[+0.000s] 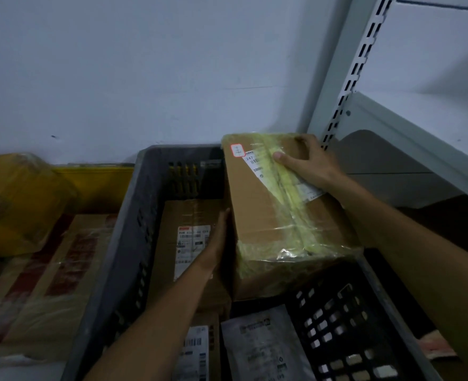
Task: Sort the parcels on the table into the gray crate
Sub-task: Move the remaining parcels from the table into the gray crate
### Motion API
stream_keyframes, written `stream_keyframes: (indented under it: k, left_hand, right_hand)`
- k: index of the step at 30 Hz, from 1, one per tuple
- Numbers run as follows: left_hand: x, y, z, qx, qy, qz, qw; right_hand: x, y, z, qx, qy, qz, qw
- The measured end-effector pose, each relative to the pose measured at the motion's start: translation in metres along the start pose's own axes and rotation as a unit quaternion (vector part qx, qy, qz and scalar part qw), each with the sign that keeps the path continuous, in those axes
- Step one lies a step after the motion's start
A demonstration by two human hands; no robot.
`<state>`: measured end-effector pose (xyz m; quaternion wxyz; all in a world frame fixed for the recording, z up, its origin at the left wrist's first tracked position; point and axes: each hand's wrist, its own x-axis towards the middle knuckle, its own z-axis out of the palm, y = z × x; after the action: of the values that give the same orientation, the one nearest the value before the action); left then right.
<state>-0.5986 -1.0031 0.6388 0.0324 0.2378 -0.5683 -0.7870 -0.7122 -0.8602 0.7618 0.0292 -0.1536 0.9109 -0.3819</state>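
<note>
A large cardboard box (266, 204) wrapped with yellowish tape sits tilted in the right half of the gray crate (134, 215). My right hand (307, 163) presses on its top far end, over a white label. My left hand (217, 237) lies flat against the box's left side, inside the crate. Under it, a flat brown parcel (183, 243) with a shipping label lies on the crate's bottom. A gray mailer bag (263, 345) and another labelled parcel (197, 350) rest at the crate's near end.
To the left of the crate, a long cardboard box (43, 284) with red print lies on the table, with a yellow-wrapped parcel (15, 204) on it and a yellow crate (101, 185) behind. A white metal shelf rack (392, 119) stands on the right, close to the wall.
</note>
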Motion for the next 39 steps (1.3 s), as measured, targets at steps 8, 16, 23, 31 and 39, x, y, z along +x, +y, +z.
stream_keyframes:
  k: [8,16,23,31,39]
  left_hand:
    - [0.026,-0.032,-0.023,-0.048,-0.055,-0.028,0.997]
    - [0.057,-0.060,-0.025,0.183,0.022,0.015,0.983]
    - [0.045,-0.057,-0.032,0.420,0.040,0.093,0.902]
    - [0.036,-0.025,-0.022,0.064,0.026,0.006,0.998]
    - [0.015,0.002,-0.021,0.154,-0.054,0.050,0.985]
  right_hand:
    - [0.001,-0.003,-0.001,-0.009,-0.039,0.008,0.999]
    - [-0.001,-0.002,0.011,-0.076,-0.006,0.007,0.997]
    - [-0.015,0.014,0.035,-0.135,0.004,0.014,0.991]
    - [-0.004,0.015,0.059,-0.392,0.003,0.060,0.918]
    - [-0.002,0.034,0.084,-0.529,0.018,-0.032,0.848]
